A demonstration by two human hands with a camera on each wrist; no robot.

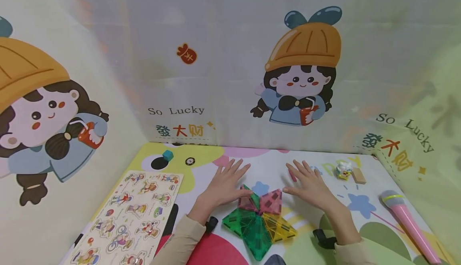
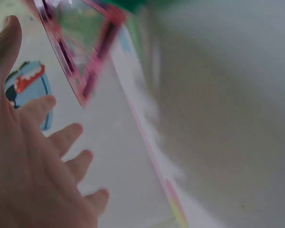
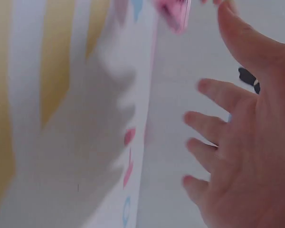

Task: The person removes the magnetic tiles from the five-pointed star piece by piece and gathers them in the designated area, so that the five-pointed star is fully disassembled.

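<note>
Several translucent magnetic tiles stand joined in a star-like shape between and below the two hands. The green tiles [image 1: 256,237] form its near and left points, the yellow tiles [image 1: 277,225] its right one, and the pink tiles [image 1: 271,201] sit at the far side. To the left, my left hand [image 1: 227,183] holds nothing, its fingers spread and its thumb overlapping a pink and green tile in the head view. Across from it my right hand [image 1: 309,185] also has its fingers spread, the thumb tip close to the right pink tile. A pink tile [image 2: 85,61] shows beyond the left thumb in the left wrist view.
A picture puzzle board [image 1: 129,217] lies at the left, with a teal cube [image 1: 167,155] and a small black disc [image 1: 190,161] beyond it. At the right are a small figurine [image 1: 344,170], a wooden block [image 1: 358,175] and a pink toy microphone [image 1: 410,227]. Printed cloth walls surround the table.
</note>
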